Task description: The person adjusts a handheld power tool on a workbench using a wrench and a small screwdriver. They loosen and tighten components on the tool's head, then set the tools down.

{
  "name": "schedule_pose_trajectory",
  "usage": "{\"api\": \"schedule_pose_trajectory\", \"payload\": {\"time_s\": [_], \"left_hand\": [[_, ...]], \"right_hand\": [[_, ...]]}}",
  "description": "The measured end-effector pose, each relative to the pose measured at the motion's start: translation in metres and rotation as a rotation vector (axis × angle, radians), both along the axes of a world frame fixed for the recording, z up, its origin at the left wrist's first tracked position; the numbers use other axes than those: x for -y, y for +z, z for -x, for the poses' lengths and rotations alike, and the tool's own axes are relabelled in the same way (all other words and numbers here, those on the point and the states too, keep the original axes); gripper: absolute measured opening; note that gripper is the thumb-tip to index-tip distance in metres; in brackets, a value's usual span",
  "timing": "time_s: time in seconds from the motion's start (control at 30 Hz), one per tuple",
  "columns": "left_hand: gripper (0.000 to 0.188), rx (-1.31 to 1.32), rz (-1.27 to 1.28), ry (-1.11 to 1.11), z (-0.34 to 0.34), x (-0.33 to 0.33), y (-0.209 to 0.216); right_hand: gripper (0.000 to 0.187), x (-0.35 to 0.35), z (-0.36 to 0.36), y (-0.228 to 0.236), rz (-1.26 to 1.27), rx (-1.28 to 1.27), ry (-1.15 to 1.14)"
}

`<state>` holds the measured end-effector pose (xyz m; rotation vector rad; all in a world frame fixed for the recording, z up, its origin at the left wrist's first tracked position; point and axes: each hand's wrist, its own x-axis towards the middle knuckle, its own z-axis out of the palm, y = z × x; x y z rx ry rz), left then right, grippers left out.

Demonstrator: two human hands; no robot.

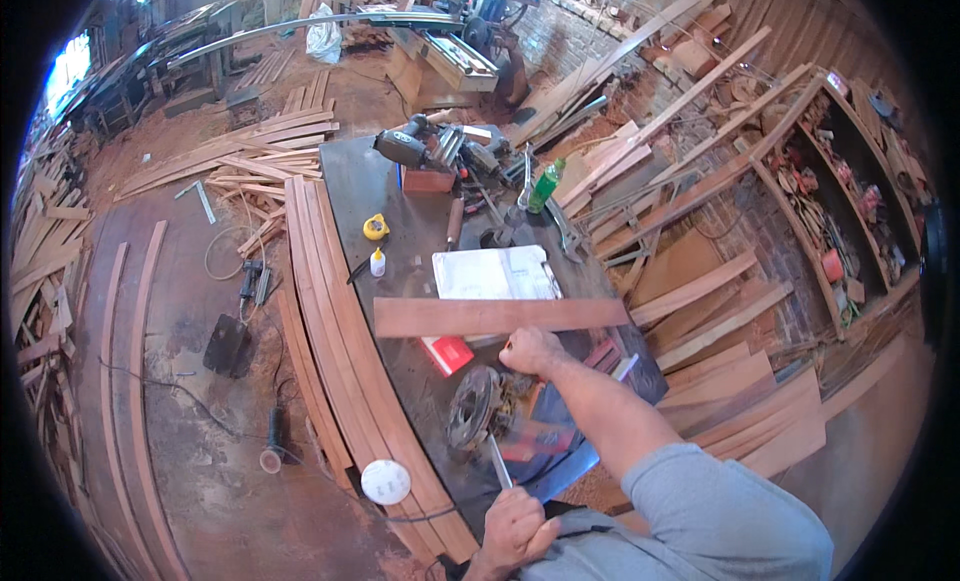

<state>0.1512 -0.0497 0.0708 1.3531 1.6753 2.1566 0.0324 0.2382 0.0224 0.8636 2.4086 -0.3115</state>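
Near the bottom edge, my left hand (pixel 515 528) is closed around a flat metal bar-like tool (pixel 499 463), whose kind I cannot make out. Its far end reaches toward a round, disc-shaped power tool part (pixel 472 408) on the dark table. My right hand (pixel 535 351) is a fist by the near edge of a reddish wooden board (pixel 480 318). Whatever its fingers hold is hidden or too small to name. Under the board's near side lies a red and white box (pixel 447 356). Beyond the board rests a clipboard with white paper (pixel 495 273).
On the table (pixel 395 246) are a yellow tape measure (pixel 376 227), a small white bottle (pixel 377 264), a green bottle (pixel 546 186), wrenches (pixel 568 231) and a power tool (pixel 405 146). Long planks (pixel 340 321) line its left side, bearing a white disc (pixel 386 482). Shelves (pixel 840 201) stand right.
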Motion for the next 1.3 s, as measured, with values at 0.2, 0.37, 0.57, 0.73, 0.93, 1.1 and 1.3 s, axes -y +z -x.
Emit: {"api": "schedule_pose_trajectory", "payload": {"time_s": [0.2,0.37,0.57,0.73,0.93,1.1,1.3], "left_hand": [[0.038,-0.087,0.001,0.053,0.013,-0.017,0.039],[0.048,-0.12,0.012,-0.206,-0.004,-0.005,0.127],[0.031,0.723,0.336,0.079,-0.028,0.006,0.122],[0.041,1.001,0.132,0.353,-0.036,0.005,0.085],[0.043,0.996,0.023,0.628,-0.049,0.012,0.074],[0.046,0.998,0.031,0.732,-0.052,0.015,0.074],[0.05,0.973,-0.103,0.657,-0.052,0.022,0.068]], "right_hand": [[0.057,-0.006,0.0,-0.019,-0.022,-0.032,0.115],[0.053,-0.022,-0.004,-0.037,0.084,-0.348,0.18],[0.044,-0.007,-0.095,-0.002,0.522,-0.756,0.387],[0.033,-0.011,-0.114,0.019,0.441,-0.9,0.615],[0.029,0.001,-0.118,-0.003,0.332,-0.978,0.855],[0.012,0.024,-0.097,-0.023,0.554,-1.134,0.558],[0.01,0.021,-0.087,0.03,0.361,-1.507,0.801]]}}
